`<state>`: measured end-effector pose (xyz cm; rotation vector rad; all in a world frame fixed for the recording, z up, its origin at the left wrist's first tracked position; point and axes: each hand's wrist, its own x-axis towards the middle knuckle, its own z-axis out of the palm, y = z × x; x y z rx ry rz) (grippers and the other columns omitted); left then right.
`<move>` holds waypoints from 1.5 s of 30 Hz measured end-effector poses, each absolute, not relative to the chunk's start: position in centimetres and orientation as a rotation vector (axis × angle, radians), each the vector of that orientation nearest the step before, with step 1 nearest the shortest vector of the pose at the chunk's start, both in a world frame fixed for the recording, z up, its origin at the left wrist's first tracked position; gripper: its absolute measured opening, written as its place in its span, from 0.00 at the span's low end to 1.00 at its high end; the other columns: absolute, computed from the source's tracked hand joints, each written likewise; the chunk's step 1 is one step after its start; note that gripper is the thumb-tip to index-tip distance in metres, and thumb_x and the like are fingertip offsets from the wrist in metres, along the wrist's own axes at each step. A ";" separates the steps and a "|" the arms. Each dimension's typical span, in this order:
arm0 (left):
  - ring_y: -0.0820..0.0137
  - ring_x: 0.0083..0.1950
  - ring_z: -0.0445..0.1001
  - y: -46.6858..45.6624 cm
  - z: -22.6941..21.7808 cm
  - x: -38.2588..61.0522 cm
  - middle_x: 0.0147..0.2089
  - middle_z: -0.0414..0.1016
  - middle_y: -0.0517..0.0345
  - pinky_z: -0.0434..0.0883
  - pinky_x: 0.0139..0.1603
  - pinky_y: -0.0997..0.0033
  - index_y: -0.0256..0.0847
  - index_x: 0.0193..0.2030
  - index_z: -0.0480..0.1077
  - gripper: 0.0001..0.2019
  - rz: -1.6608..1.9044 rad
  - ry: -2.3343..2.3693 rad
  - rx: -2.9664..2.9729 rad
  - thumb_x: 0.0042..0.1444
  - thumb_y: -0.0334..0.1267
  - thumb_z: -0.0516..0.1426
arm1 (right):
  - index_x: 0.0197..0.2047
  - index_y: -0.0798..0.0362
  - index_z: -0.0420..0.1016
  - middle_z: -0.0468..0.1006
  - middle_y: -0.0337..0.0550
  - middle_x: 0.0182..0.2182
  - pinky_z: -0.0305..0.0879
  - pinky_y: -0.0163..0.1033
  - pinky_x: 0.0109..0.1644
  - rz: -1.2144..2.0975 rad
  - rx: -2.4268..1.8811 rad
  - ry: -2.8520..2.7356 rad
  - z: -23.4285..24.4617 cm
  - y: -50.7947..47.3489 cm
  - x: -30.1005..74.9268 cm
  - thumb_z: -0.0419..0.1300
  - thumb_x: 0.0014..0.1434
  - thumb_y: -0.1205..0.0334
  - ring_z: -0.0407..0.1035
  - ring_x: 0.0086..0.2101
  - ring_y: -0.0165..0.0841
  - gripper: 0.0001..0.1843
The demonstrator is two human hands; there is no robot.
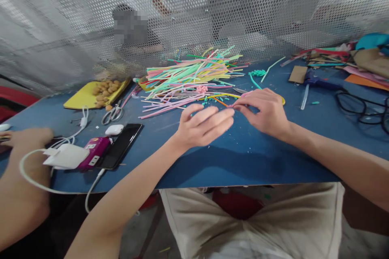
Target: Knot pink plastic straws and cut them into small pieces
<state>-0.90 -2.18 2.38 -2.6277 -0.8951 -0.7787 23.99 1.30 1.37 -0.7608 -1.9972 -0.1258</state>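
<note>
Head cam: the right hand [263,111] has its fingertips pinched together on a thin pink strip [231,106], mid-desk. The left hand [203,125] is just beside it, loosely half-curled, can't tell if it's gripping anything. Big pile of pastel stems [191,71] on the far side of the blue desk [231,168], black phone [125,144] near left.

Open blue tabletop [212,172] along near edge, colored strips [194,71] piled beyond, phone [126,145] at left

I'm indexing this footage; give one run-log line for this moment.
right hand: pinching small pink piece | left hand: beside right hand, contact with piece unclear | behind hands: pile of long, thin pastel strips
</note>
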 end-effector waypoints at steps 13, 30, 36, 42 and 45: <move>0.60 0.55 0.73 -1.9 1.9 0.6 0.55 0.80 0.60 0.62 0.60 0.55 0.51 0.53 0.74 0.13 -0.880 -0.845 -2.405 0.63 0.45 0.58 | 0.45 0.45 0.75 0.76 0.43 0.33 0.67 0.44 0.31 0.229 -0.648 -1.448 2.3 4.5 26.0 0.53 0.71 0.50 0.71 0.30 0.35 0.12; 0.64 0.52 0.76 -2.0 1.7 1.8 0.53 0.80 0.53 0.69 0.56 0.61 0.42 0.53 0.74 0.15 -1.162 -1.038 -2.633 0.65 0.47 0.58 | 0.38 0.49 0.71 0.78 0.38 0.28 0.70 0.39 0.29 0.692 -0.517 -1.346 1.5 0.4 23.2 0.62 0.66 0.56 0.72 0.25 0.29 0.07; 0.68 0.44 0.77 -1.2 0.7 2.4 0.54 0.80 0.51 0.73 0.48 0.66 0.42 0.59 0.73 0.20 -1.500 -1.415 -2.894 0.66 0.50 0.56 | 0.38 0.50 0.70 0.81 0.40 0.33 0.76 0.43 0.39 1.077 -0.539 -1.482 -0.8 0.4 22.2 0.61 0.67 0.53 0.76 0.31 0.31 0.10; 0.64 0.49 0.79 -1.1 0.8 2.4 0.50 0.81 0.50 0.75 0.51 0.64 0.40 0.50 0.79 0.17 -1.886 -1.653 -2.911 0.62 0.49 0.61 | 0.36 0.50 0.70 0.81 0.40 0.32 0.75 0.42 0.41 1.226 -0.600 -1.478 -1.5 0.4 21.9 0.64 0.64 0.53 0.75 0.31 0.30 0.11; 0.65 0.44 0.80 -0.9 0.9 2.1 0.45 0.82 0.50 0.76 0.48 0.64 0.39 0.49 0.79 0.18 -1.992 -1.782 -2.966 0.58 0.48 0.65 | 0.35 0.51 0.73 0.81 0.40 0.30 0.74 0.41 0.41 1.237 -0.665 -1.520 -1.5 0.3 21.8 0.65 0.63 0.52 0.75 0.31 0.31 0.12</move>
